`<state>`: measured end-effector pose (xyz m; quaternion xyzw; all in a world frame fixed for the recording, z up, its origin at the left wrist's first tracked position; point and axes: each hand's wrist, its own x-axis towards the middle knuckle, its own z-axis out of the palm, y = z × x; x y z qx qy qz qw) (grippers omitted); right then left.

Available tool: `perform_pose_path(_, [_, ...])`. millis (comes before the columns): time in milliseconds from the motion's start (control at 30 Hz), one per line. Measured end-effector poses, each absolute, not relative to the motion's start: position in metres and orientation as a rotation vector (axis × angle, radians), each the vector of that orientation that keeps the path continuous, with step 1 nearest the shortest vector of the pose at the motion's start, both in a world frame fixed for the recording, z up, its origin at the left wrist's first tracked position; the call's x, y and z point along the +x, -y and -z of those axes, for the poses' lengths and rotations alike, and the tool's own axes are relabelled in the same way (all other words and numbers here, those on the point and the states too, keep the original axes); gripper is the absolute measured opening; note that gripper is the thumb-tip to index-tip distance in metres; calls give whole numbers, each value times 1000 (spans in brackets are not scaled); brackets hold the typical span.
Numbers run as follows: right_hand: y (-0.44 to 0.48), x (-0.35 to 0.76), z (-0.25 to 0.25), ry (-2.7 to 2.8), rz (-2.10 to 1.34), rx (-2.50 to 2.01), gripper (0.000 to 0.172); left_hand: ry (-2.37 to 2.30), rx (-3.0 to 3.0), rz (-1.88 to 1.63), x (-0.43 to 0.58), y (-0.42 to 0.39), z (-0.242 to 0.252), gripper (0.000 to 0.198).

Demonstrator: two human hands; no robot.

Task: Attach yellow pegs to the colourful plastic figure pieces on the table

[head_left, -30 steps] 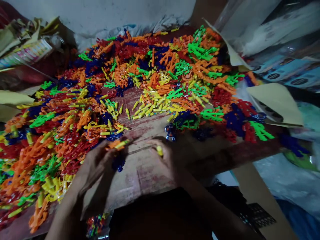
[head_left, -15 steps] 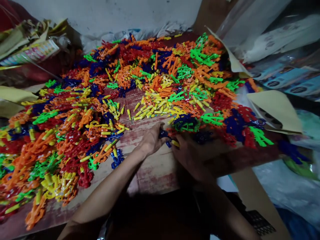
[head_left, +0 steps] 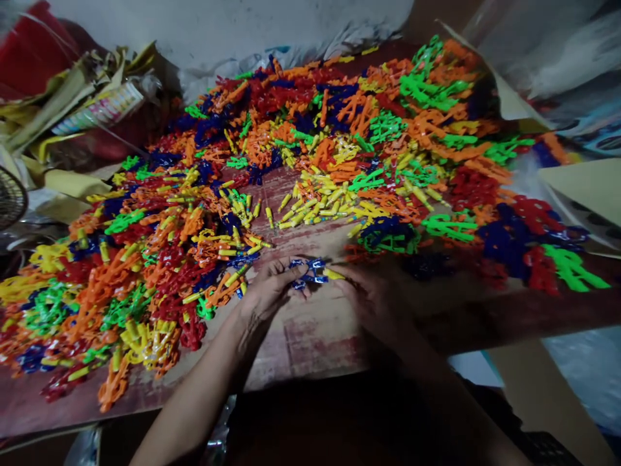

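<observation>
My left hand (head_left: pixel 274 285) is closed around a dark blue plastic toy piece (head_left: pixel 315 272) with an open, limb-like outline. Between the fingers of my right hand (head_left: pixel 363 288) is a small yellow tube-shaped piece (head_left: pixel 334 275), its tip meeting the right end of the blue piece. Whether the two are joined I cannot tell. Both hands are just above the worn wooden table (head_left: pixel 315 343). Beyond them lies a heap of loose yellow tube pieces (head_left: pixel 317 200).
To the left spreads a pile of orange, red, green, blue and yellow pieces (head_left: pixel 145 259), many with yellow tubes attached. More coloured pieces (head_left: pixel 427 136) cover the back and right. A fan (head_left: pixel 10 197) stands at far left, and cardboard (head_left: pixel 585 194) at right.
The blue piece, dark and mostly covered before, now shows clearly between my hands with the yellow tube at its right end. My view has shifted, moving the piles within the picture.
</observation>
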<state>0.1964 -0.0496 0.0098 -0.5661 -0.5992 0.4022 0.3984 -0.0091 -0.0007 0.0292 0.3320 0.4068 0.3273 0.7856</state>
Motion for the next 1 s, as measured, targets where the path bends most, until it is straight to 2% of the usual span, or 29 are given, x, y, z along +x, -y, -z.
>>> perform_pose_path(267, [50, 177, 7, 1265, -1181, -1122, 15, -778, 541, -665, -14, 7, -27, 26])
perform_pose_path(433, [65, 173, -5, 1342, -1111, -1271, 16, -756, 615, -696, -9, 10, -27, 27])
perform_pose_path(700, [62, 174, 8, 963, -1358, -1135, 28, -707, 749, -757, 0, 21, -20, 28])
perform_pose_path(867, [65, 178, 13, 1007, -1370, -1112, 26, -722, 741, -772, 5, 23, -11, 29])
perform_pose_path(1000, [68, 183, 9, 1265, -1185, -1268, 19, -809, 824, -807, 5, 25, -8, 29])
